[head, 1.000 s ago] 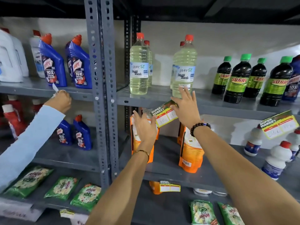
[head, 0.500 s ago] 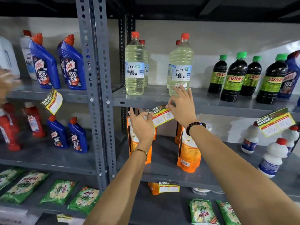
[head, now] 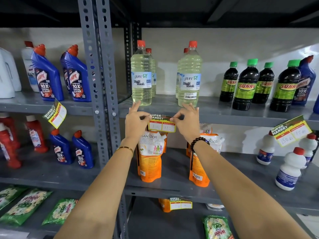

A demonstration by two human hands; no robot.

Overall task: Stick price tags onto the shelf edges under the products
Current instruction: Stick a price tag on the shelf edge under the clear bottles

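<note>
A green, yellow and red price tag [head: 162, 123] sits level against the grey shelf edge [head: 224, 118], under two clear liquid bleach bottles [head: 141, 75]. My left hand [head: 136, 123] pinches its upper left corner and my right hand [head: 187, 121] pinches its upper right corner. Thumb and forefinger of each hand press on the tag's top strip. The tag hangs in front of orange Santoor pouches [head: 149, 159] on the shelf below.
Other tags hang tilted: one under blue Harpic bottles [head: 55, 114] at left, one at right [head: 291, 131] under dark Sunny bottles [head: 246, 85]. A fourth tag [head: 180, 203] is on the lower shelf edge. A grey slotted upright [head: 100, 75] stands left of my hands.
The tag went from tilted to level on the shelf edge. My left hand moved up onto its left corner. Another person's arm at the left has gone from view.
</note>
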